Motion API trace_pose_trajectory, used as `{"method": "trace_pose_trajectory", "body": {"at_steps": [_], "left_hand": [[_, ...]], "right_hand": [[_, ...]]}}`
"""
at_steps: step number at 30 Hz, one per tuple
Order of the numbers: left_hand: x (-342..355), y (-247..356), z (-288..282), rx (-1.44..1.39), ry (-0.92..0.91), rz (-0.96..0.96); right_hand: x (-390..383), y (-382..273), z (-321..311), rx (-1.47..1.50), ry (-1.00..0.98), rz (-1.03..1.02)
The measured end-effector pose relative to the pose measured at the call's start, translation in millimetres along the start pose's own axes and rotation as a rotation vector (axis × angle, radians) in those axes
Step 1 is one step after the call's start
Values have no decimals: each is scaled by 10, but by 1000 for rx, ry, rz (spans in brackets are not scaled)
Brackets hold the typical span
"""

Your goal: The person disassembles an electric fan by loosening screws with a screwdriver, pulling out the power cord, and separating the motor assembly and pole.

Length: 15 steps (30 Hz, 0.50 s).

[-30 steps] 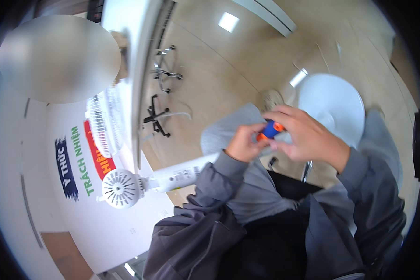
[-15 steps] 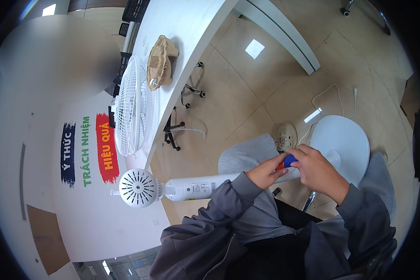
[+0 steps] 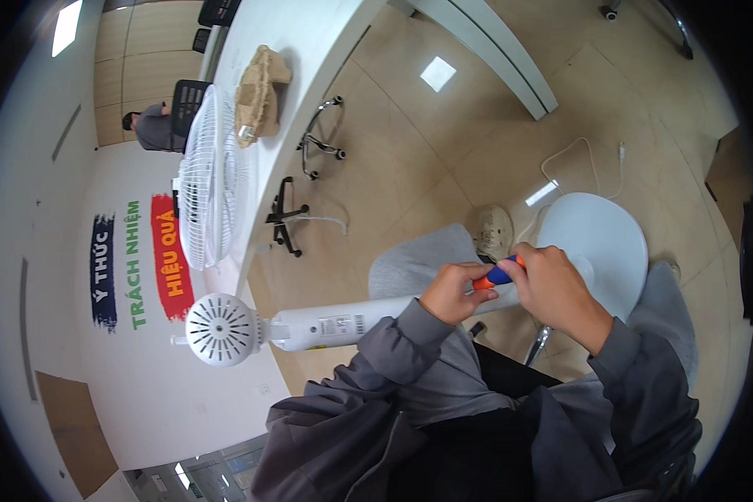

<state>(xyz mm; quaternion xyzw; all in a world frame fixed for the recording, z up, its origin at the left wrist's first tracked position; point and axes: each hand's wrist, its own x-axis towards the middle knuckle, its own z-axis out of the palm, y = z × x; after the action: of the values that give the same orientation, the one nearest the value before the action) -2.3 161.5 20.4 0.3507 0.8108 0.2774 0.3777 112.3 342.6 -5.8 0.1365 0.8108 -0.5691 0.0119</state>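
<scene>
My left hand point(image 3: 450, 293) and my right hand point(image 3: 552, 293) both grip a blue-and-orange handled tool point(image 3: 500, 272), fingers closed round its opposite ends. Beneath them a white fan pole point(image 3: 322, 325) lies crosswise over my lap, with a slotted round motor housing point(image 3: 219, 329) at its left end. A pale round base point(image 3: 602, 230) is at the right, by my right hand, a chrome bar point(image 3: 535, 347) below it. Whatever the tool's tip touches is hidden.
A white table point(image 3: 318, 58) at upper left bears a fan grille point(image 3: 205, 176) and a crumpled cardboard piece point(image 3: 259, 96). Wheeled chair bases point(image 3: 286, 217), a cable point(image 3: 590, 151) and my shoe point(image 3: 495, 230) are on the tiled floor. A person point(image 3: 150, 125) is beyond the table.
The view has shifted slightly. Both my hands still grip the tool, whose handle has turned a little, with more orange showing at its right end than half a second ago.
</scene>
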Motion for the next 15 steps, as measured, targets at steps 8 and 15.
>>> {"method": "trace_pose_trajectory", "body": {"at_steps": [8,15], "left_hand": [[-55,105,-60,55,-105,61],[-97,-32,4,-87,-38,85]], "right_hand": [[15,21,-94,158,-132,-238],[15,-15,-172,157,-82,-444]]}}
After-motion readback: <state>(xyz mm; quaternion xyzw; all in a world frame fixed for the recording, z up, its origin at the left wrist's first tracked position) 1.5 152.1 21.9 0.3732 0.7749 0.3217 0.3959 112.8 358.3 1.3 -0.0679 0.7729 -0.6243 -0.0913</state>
